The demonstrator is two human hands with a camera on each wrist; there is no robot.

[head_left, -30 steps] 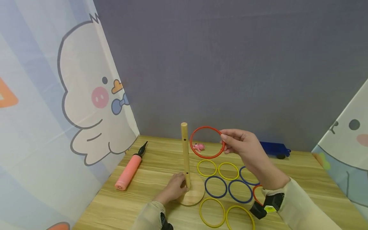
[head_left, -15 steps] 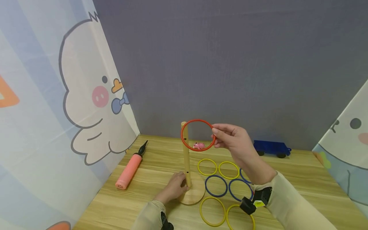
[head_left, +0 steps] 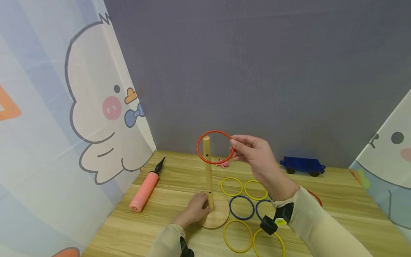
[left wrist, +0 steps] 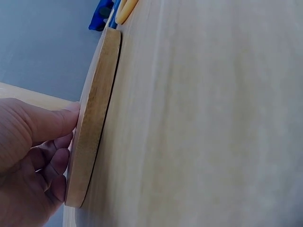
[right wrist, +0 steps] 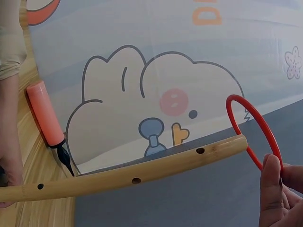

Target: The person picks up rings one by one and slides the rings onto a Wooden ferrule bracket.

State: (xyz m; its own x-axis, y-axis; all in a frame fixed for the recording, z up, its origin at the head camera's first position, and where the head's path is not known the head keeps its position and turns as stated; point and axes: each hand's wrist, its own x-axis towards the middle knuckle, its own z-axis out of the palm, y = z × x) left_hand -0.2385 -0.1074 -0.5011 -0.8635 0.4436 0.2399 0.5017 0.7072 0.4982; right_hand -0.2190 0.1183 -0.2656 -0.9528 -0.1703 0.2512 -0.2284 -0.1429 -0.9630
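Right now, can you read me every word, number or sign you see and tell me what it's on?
"D", or so it looks: an orange letter, sideways on the patterned cloth; the letter beside it is cut off.
Too small to read: the yellow-green label on the black gadget on the right wrist.
None that I can see: red ring, wooden pole, pink pump.

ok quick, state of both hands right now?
Left hand: closed, holding the wooden stand low down.
Right hand: closed, pinching the red ring.
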